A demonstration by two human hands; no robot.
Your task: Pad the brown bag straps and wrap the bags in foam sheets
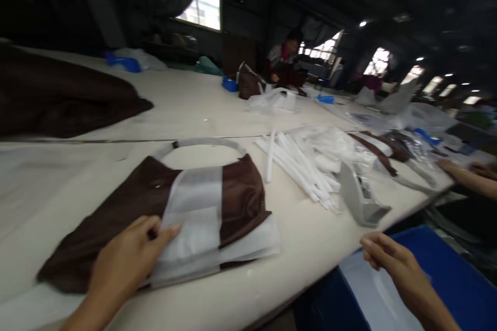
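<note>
A dark brown bag (pixel 140 191) lies on the white table, with a pale wrap (pixel 196 196) round its middle and a pale covered handle arching behind it. Over the bag's front is my left hand (pixel 128 253), its fingers curled and its thumb pointing right across the wrap. Whatever those fingers grip, if anything, is hidden. To the right, past the table edge, my right hand (pixel 396 264) hangs above a blue bin (pixel 446 269) and a thin white sheet (pixel 373 289). Its fingers are bent together; blur hides anything between them.
White tubes (pixel 298 165) and clear plastic lie right of the bag, beside a grey tape dispenser (pixel 361 196). Another brown bag (pixel 373 150) is further right, near another person's hand (pixel 466 176). Dark material (pixel 66 93) covers the far left. A person (pixel 285 59) works across the table (pixel 186 88).
</note>
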